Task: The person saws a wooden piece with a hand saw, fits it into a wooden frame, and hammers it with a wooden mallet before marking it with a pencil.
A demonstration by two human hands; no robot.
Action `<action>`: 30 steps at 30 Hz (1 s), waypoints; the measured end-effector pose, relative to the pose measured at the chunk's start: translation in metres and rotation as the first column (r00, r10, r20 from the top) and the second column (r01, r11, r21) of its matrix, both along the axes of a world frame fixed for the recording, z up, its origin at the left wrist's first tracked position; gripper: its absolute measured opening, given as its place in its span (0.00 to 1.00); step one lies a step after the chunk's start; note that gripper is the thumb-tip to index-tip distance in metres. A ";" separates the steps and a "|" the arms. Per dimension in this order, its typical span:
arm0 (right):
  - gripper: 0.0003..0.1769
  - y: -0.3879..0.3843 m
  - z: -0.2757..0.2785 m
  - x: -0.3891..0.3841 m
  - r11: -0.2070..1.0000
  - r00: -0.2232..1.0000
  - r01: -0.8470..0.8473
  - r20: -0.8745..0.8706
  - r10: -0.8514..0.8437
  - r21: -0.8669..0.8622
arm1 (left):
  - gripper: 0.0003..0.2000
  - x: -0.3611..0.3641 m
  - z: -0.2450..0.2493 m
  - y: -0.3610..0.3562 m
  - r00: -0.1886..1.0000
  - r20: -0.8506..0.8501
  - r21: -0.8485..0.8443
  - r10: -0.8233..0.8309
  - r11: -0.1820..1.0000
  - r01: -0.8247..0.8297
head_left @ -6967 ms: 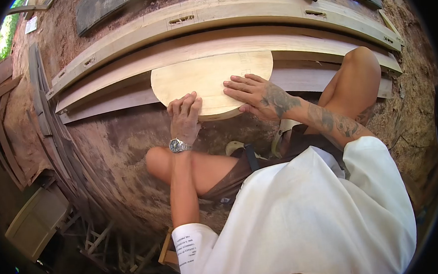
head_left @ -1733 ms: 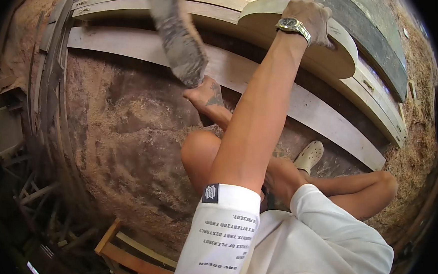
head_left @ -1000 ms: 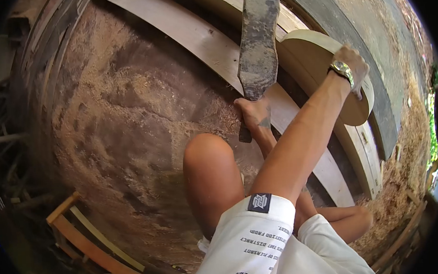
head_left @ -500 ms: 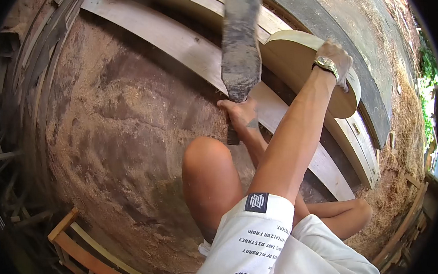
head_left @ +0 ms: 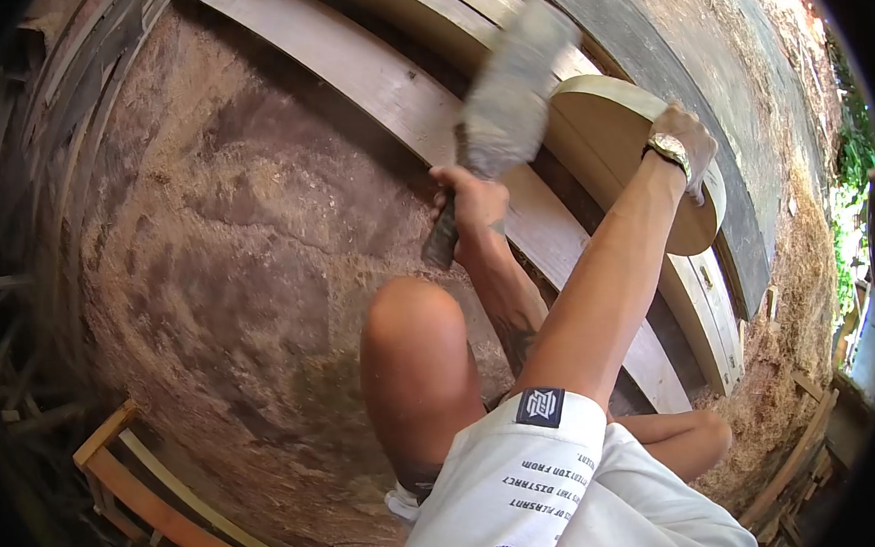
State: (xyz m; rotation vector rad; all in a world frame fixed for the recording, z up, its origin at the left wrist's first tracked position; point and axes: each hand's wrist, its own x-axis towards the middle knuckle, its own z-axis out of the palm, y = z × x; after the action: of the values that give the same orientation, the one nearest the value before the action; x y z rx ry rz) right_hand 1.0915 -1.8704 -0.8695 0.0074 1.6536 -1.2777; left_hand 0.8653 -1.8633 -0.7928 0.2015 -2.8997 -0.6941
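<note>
My right hand is closed around the handle of a dark, worn wooden mallet, which is blurred by motion and tilted to the upper right. The mallet's head hangs over the pale planks, close to a broad wooden piece with a rounded outline. At that piece's upper right edge my left hand, with a watch on the wrist, is closed on the rim. A greyish tip shows by its lower fingers; I cannot make out what it is. My left arm crosses over the right forearm.
A long pale plank and thicker beams lie beside the rounded piece. Behind them runs a dark grey board. Sawdust covers the ground. An orange-brown wooden frame stands at lower left, near my raised knee.
The mallet has swung from nearly upright to a tilt toward the right, its handle end moving left and up. My left hand stays at the rounded piece's rim. The whole view has shifted slightly.
</note>
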 end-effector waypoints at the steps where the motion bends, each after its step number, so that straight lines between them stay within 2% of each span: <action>1: 0.11 -0.001 -0.005 0.000 0.999 0.999 0.034 0.028 -0.034 0.000 | 0.37 0.000 -0.001 -0.001 1.000 0.010 0.007 0.001 1.000 -0.001; 4: 0.12 -0.002 -0.011 -0.004 0.987 0.981 0.161 0.111 -0.160 -0.007 | 0.37 0.001 0.003 -0.004 0.999 0.036 0.014 -0.020 1.000 0.020; 7: 0.12 0.014 0.000 -0.011 0.995 0.995 -0.077 -0.054 0.080 0.057 | 0.36 0.005 0.004 -0.006 0.997 0.025 -0.003 -0.072 0.997 0.073; 11: 0.11 0.033 0.013 -0.014 0.970 0.921 -0.220 -0.304 0.243 0.108 | 0.36 0.006 0.004 -0.007 0.999 -0.003 0.013 -0.052 0.999 0.052; 14: 0.12 0.041 0.006 -0.021 0.944 0.933 -0.306 -0.156 0.324 0.125 | 0.36 0.010 0.008 -0.007 0.998 0.026 0.024 -0.061 0.998 0.061; 17: 0.13 0.040 -0.016 -0.016 0.995 1.000 -0.012 -0.002 0.013 0.097 | 0.36 0.015 0.011 -0.010 0.996 -0.005 0.016 -0.087 0.996 0.087; 20: 0.13 0.050 -0.032 -0.025 1.000 1.000 -0.019 0.000 0.019 0.005 | 0.36 0.005 0.003 -0.003 0.999 -0.030 0.003 -0.023 1.000 0.023; 22: 0.12 0.073 -0.010 -0.040 0.952 0.964 -0.198 -0.129 0.232 0.234 | 0.36 0.000 -0.001 -0.008 0.999 -0.021 0.012 -0.044 0.999 0.044; 24: 0.12 0.091 0.045 -0.045 0.820 0.835 -0.332 -0.260 0.485 0.466 | 0.36 0.001 0.001 -0.006 0.997 -0.008 0.017 -0.072 0.997 0.072; 25: 0.12 0.106 0.063 -0.048 0.771 0.784 -0.361 -0.276 0.555 0.524 | 0.36 0.003 0.005 -0.009 0.996 -0.001 0.008 -0.084 0.996 0.084; 26: 0.12 0.128 0.078 -0.051 0.739 0.757 -0.388 -0.267 0.596 0.551 | 0.36 0.007 0.007 -0.010 0.995 0.010 0.002 -0.096 0.995 0.096; 30: 0.13 0.262 0.123 -0.054 0.783 0.840 -0.421 -0.131 0.527 0.458 | 0.41 -0.022 -0.020 -0.034 0.975 0.079 0.125 -0.206 0.973 0.196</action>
State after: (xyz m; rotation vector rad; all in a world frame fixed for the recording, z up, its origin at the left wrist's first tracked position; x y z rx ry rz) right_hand 1.0376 -1.6087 -0.7464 -0.3167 1.9595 -0.5384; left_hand 0.8438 -1.8974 -0.8126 -0.0509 -2.9971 -0.9113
